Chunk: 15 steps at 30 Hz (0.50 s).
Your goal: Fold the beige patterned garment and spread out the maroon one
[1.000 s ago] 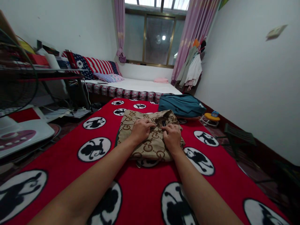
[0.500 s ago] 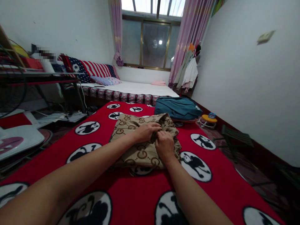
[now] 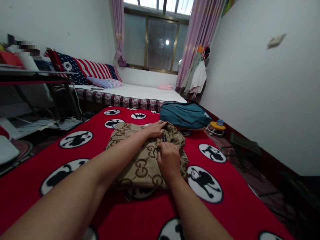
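A folded tan garment (image 3: 140, 160) with a brown interlocking-letter print lies on a red blanket (image 3: 95, 186) with black-and-white cartoon circles. My left hand (image 3: 155, 129) reaches across to the garment's far edge and grips the fabric near the collar. My right hand (image 3: 168, 159) presses down on the garment's right side, fingers curled on the cloth beside a small dark tag or button (image 3: 164, 137).
A folded teal garment (image 3: 183, 115) lies just beyond the tan one. A bed with a white sheet (image 3: 140, 91) and a striped pillow (image 3: 92, 69) stands behind. A desk with cables (image 3: 37, 80) is at left, a small yellow stool (image 3: 216, 126) and hanging clothes (image 3: 196, 75) at right.
My left hand has moved forward to the garment's far edge. My right hand stays pressed on the right side. The camera has shifted right.
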{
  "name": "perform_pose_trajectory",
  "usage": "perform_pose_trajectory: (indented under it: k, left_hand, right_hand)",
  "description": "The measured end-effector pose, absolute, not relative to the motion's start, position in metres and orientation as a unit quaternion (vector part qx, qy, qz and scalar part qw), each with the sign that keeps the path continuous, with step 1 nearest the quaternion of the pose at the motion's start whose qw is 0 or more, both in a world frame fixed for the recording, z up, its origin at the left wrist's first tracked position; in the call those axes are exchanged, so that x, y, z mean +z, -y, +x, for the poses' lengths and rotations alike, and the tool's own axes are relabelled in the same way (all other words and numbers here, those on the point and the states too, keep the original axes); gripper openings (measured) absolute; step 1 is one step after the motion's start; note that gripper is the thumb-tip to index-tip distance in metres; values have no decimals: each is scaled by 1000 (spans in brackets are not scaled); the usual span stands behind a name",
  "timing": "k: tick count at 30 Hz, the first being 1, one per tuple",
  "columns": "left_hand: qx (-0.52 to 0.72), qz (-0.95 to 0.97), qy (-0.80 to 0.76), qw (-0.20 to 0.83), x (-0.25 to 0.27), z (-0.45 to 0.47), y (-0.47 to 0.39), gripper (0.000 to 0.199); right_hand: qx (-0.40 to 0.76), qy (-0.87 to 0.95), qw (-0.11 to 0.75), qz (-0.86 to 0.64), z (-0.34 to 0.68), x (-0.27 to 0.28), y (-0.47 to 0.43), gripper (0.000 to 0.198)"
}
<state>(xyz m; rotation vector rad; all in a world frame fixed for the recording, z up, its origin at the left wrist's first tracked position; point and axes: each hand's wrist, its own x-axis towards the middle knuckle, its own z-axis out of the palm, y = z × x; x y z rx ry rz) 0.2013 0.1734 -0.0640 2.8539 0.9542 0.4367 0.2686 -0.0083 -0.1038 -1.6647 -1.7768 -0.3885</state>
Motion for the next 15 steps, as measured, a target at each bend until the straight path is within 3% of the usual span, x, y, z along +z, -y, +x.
perform_pose_trajectory:
  k: [6,15]
  left_hand:
    - [332,861,-338,185,-62,241,-185,28]
    - [432,721,-344,419,-60,239,-210,21]
  right_hand:
    - [-143,676,338,-639,269,-104,9,17]
    - [-123,676,363,-630,269,-104,10,19]
